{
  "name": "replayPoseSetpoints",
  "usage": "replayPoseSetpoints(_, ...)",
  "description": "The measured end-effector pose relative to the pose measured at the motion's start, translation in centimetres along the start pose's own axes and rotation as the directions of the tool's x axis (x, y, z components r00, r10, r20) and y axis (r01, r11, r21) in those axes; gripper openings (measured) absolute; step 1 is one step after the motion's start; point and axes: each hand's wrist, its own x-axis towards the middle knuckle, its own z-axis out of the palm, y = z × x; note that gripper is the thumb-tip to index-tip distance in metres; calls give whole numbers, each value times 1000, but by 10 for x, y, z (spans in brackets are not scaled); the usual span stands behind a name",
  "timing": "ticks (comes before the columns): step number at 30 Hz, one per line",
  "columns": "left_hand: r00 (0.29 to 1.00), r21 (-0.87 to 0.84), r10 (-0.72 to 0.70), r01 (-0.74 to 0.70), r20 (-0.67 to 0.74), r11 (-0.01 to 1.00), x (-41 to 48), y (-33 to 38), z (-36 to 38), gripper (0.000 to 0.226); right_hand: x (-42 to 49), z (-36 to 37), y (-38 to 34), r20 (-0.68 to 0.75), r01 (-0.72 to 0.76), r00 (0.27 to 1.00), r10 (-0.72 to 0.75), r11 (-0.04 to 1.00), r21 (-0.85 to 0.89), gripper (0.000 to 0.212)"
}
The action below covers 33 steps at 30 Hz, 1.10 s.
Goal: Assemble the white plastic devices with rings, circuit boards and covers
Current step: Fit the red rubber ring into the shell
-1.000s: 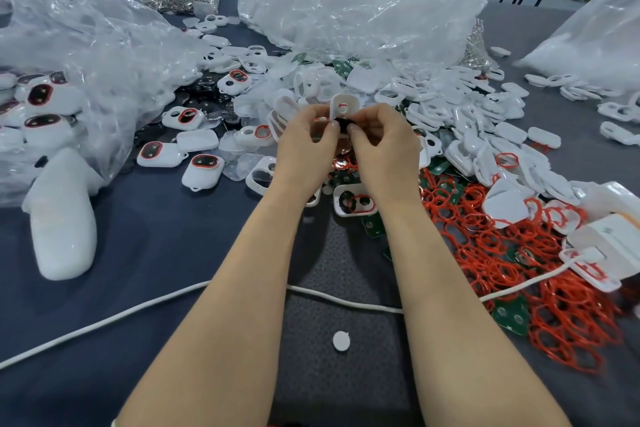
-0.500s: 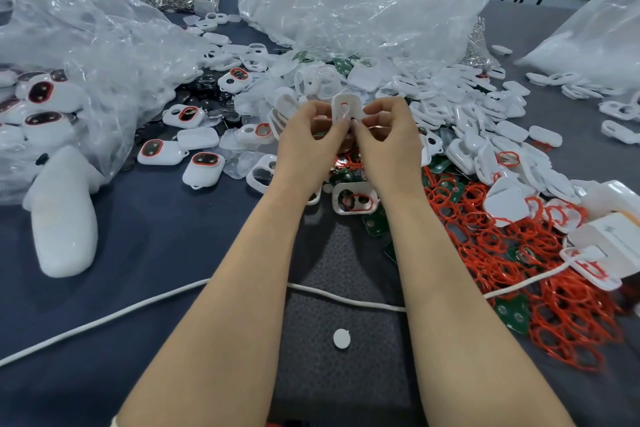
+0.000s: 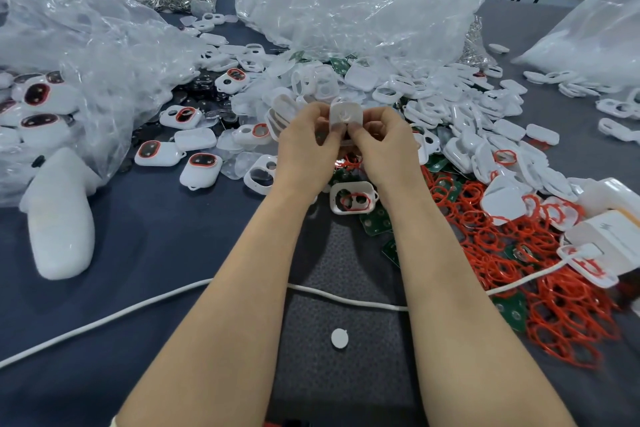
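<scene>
1. Head view: both hands are raised at 12 o'clock of frame centre, over the parts heap.
2. Left hand (image 3: 308, 139) and right hand (image 3: 384, 142) pinch one white plastic device (image 3: 346, 116) between them. Thumbs press its lower edge and the other fingers curl behind it. Its flat face, with a small round mark, is toward the camera.
3. Open white shell (image 3: 353, 198) with a red ring inside lies on the table at 6 o'clock of the hands, between the wrists.
4. Green circuit boards (image 3: 375, 220) sit just at 5 o'clock of that shell.
5. Loose red rings (image 3: 554, 288) are heaped at 3–4 o'clock.
6. White covers (image 3: 467, 114) are piled at 1–2 o'clock.
7. Closed devices with red-rimmed windows (image 3: 201, 168) lie at 9–10 o'clock.
8. White cable (image 3: 138, 308) runs across at 6 o'clock, hidden where the forearms cross it. White disc (image 3: 339, 338) lies on the dark mat (image 3: 339, 392) below it.
</scene>
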Motion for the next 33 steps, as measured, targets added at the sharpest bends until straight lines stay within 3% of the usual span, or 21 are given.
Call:
replayPoseSetpoints(3,1000,12,-7,7,9,1000,-2,1,2,23,0,2,1,-72,41,996,-47,996,-78,6)
replayPoseSetpoints(6,990,49,-11,18,-141,999,-1,1,2,18,-7,9,-3,-171,159,968,-185,976,-150,15)
replayPoseSetpoints(8,973,76,12,6,-230,997,-1,0,0,17,-11,15,-7,-125,237,956,-265,950,-202,22)
replayPoseSetpoints(11,992,39,41,-37,-118,999,-4,3,3,25,-10,15,-10,-23,225,972,-233,956,-191,21)
replayPoseSetpoints(13,998,46,64,-64,0,997,-5,5,5,38,-5,7,-8,-34,162,985,-167,981,-110,17)
replayPoseSetpoints(15,998,15,48,-49,41,999,-3,6,4,41,-2,-3,-7,-38,53,998,-50,996,79,17)
replayPoseSetpoints(18,999,-118,-31,28,-30,993,-1,5,0,28,-2,-10,-9,76,-134,991,111,882,452,17)
replayPoseSetpoints(22,991,-186,-133,133,16,974,0,3,-2,9,-3,-9,-11,158,-243,970,184,760,603,14)
replayPoseSetpoints(25,981,-348,-180,194,71,917,1,2,-1,7,-2,-9,-11,208,-288,958,199,702,651,19)
replayPoseSetpoints(27,973,-491,-218,227,77,841,2,5,-1,8,-2,-9,-11,244,-321,946,214,724,610,18)
replayPoseSetpoints(31,942,-743,-280,322,187,587,4,10,-4,12,-1,-12,-7,317,-358,924,214,778,516,7)
replayPoseSetpoints(33,938,-739,-278,337,207,584,4,10,-5,12,-1,-14,-6,298,-321,933,202,840,438,11)
